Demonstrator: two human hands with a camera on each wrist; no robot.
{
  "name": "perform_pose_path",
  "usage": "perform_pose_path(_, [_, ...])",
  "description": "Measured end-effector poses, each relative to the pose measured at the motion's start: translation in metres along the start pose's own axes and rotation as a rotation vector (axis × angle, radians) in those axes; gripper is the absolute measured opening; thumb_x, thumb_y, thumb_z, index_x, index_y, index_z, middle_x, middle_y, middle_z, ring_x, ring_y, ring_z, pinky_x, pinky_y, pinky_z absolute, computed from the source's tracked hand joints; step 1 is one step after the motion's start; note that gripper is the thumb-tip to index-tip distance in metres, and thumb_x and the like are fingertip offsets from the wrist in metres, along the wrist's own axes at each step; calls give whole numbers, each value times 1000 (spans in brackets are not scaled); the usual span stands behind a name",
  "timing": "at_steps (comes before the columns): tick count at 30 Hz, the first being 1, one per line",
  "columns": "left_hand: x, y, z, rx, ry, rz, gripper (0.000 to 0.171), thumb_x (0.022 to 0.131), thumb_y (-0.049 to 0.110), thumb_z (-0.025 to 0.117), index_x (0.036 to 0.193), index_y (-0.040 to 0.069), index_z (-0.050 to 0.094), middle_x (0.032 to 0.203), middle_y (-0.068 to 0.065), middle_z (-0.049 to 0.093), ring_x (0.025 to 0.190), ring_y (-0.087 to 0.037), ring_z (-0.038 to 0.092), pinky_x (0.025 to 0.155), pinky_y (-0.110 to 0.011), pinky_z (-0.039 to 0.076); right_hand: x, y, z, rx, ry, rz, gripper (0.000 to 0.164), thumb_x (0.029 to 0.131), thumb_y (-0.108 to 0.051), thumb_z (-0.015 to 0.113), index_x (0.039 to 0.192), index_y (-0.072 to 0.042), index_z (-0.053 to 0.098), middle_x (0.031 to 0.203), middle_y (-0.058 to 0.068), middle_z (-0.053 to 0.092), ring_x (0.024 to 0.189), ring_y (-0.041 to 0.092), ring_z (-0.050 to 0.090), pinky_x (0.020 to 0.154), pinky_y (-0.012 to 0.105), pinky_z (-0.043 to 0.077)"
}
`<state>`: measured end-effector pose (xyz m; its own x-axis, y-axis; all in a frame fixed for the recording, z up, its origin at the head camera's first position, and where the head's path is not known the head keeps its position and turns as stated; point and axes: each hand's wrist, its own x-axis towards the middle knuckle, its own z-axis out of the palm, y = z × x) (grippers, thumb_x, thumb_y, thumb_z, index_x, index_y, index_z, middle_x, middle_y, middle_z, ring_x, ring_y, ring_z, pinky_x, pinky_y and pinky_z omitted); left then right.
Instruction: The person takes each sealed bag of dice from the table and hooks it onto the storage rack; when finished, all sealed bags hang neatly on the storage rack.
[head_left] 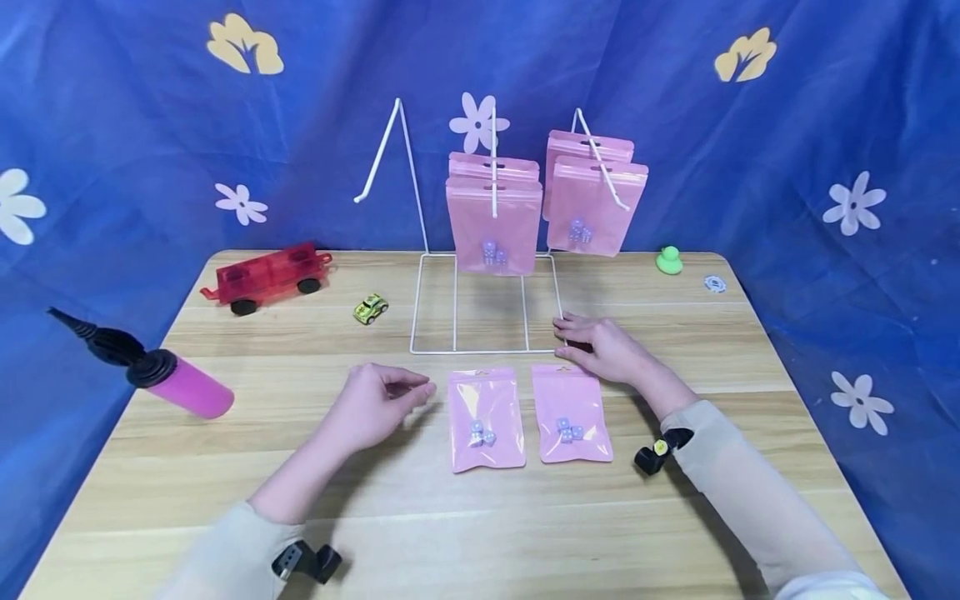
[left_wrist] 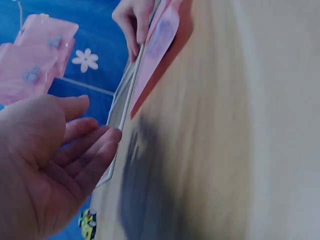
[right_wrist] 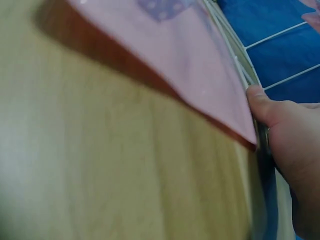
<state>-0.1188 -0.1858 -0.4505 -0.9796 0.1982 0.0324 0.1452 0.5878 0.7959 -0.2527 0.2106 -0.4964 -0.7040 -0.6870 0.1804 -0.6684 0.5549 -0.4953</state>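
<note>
A white wire display rack (head_left: 489, 352) stands on the table with three upright hooks. Pink zip bags with small lavender dice hang on two of them, the middle-hook bag (head_left: 495, 225) and the right-hook bag (head_left: 596, 204) in front; the left hook is bare. My right hand (head_left: 603, 346) holds the base's right front corner, thumb by the front wire and fingers over the side wire. My left hand (head_left: 382, 404) hovers left of a flat pink bag (head_left: 487, 396), fingers loosely bent, holding nothing. A second flat bag (head_left: 572, 392) lies just below my right hand.
On the left are a red toy wagon (head_left: 272, 277), a small yellow-green toy car (head_left: 371, 308) and a pink hand pump (head_left: 187, 385). A green rubber duck (head_left: 669, 260) and a poker chip (head_left: 715, 284) sit back right. Blue cloth (head_left: 337, 100) hangs behind.
</note>
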Motion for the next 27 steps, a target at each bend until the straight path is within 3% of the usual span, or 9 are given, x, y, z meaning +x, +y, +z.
perform_pose_path(6, [-11, 10, 17, -103, -81, -136, 21, 99, 23, 78, 103, 3, 83, 82, -2, 78, 70, -20, 73, 59, -28, 60, -6, 5, 4, -22, 8, -45, 37, 104, -26, 71, 134, -4, 73, 147, 9, 62, 147, 32, 46, 124, 52, 35])
perform_pose_path(12, [-15, 24, 26, -74, -121, -256, 22, 97, 29, 80, 97, 7, 84, 76, 1, 77, 71, -15, 71, 65, -28, 55, -6, 4, 9, 48, 67, -38, 36, 103, -23, 73, 132, -1, 73, 144, 11, 64, 142, 33, 52, 122, 50, 37])
perform_pose_path(18, [-12, 30, 32, -96, -144, -347, 29, 94, 34, 82, 89, 5, 81, 71, -2, 75, 65, -16, 70, 60, -29, 54, -6, 5, 16, 141, 135, -34, 32, 100, -16, 77, 126, 3, 75, 139, 14, 67, 140, 35, 54, 124, 49, 33])
perform_pose_path(27, [3, 22, 42, -323, -170, -446, 22, 88, 13, 88, 89, -6, 77, 77, -12, 76, 68, -17, 73, 66, -33, 66, -8, 8, 20, 154, 162, -32, 31, 99, -14, 78, 125, 2, 76, 137, 13, 68, 140, 33, 55, 125, 46, 33])
